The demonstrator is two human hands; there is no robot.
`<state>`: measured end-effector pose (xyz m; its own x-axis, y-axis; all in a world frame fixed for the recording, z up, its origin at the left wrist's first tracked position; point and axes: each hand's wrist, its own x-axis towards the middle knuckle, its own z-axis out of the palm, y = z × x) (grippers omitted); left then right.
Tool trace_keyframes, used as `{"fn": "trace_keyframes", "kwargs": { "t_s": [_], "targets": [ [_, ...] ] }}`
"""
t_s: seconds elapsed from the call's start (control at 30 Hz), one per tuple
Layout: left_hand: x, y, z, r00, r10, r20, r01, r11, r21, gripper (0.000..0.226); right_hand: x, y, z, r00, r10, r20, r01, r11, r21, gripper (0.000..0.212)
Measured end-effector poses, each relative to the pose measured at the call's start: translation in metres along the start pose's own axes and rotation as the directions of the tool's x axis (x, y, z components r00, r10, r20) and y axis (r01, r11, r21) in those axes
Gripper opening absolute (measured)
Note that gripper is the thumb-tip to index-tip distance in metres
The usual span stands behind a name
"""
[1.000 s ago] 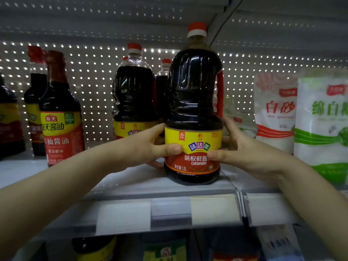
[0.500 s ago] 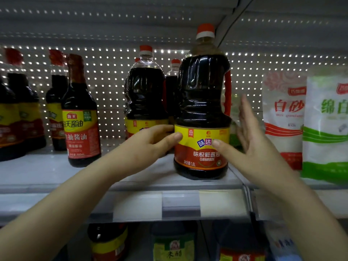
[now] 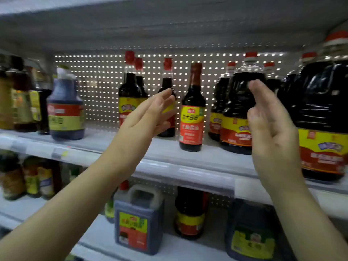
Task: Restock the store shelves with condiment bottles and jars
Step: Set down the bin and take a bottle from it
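Shelf (image 3: 169, 149): stocked in rows, labels faced outward, presumably for shoppers. Jug (image 3: 320, 113), far right: stood upright at the front edge; dark sauce, red cap, yellow-and-red label. Bottle (image 3: 192, 113), centre: slim, similarly coloured, set forward of its row. Nothing is held: left hand (image 3: 148, 117) is spread flat, right hand (image 3: 271, 129) loosely curled.

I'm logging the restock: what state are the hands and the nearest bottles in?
Left hand: open, fingers straight, holding nothing.
Right hand: fingers loosely curled, holding nothing.
Slim bottle: upright on the shelf, capped, untouched.
Big bottle: upright at the shelf's front edge, capped.
Blue jug: upright on the lower shelf.
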<state>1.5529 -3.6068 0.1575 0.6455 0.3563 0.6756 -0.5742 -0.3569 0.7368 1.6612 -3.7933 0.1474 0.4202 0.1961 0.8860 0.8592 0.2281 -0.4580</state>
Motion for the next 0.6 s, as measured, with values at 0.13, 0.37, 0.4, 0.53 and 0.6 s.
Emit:
{"fn": "trace_keyframes", "kwargs": {
  "t_s": [0.13, 0.37, 0.4, 0.53, 0.6],
  "targets": [
    [-0.032, 0.017, -0.081, 0.996, -0.035, -0.085, 0.041, 0.997, 0.065, 0.038, -0.015, -0.033, 0.083, 0.997, 0.034, 0.07, -0.044, 0.987, 0.151, 0.042],
    [-0.115, 0.063, -0.207, 0.934, -0.105, -0.342, 0.146, 0.985, 0.095, 0.044, -0.065, -0.097, 0.246, 0.966, 0.155, 0.208, -0.246, 0.802, 0.545, 0.039],
    [-0.129, 0.064, -0.22, 0.919, -0.121, -0.374, 0.169, 0.981, 0.099, 0.044, -0.075, -0.103, 0.265, 0.953, 0.192, 0.236, -0.298, 0.749, 0.592, 0.038],
    [-0.189, 0.065, -0.276, 0.841, -0.178, -0.512, 0.271, 0.956, 0.112, 0.042, -0.127, -0.132, 0.336, 0.881, 0.265, 0.391, -0.47, 0.577, 0.668, 0.034],
    [-0.219, 0.068, -0.3, 0.795, -0.19, -0.576, 0.323, 0.937, 0.136, 0.046, -0.151, -0.144, 0.362, 0.842, 0.272, 0.466, -0.536, 0.528, 0.659, 0.04]
  ]
}}
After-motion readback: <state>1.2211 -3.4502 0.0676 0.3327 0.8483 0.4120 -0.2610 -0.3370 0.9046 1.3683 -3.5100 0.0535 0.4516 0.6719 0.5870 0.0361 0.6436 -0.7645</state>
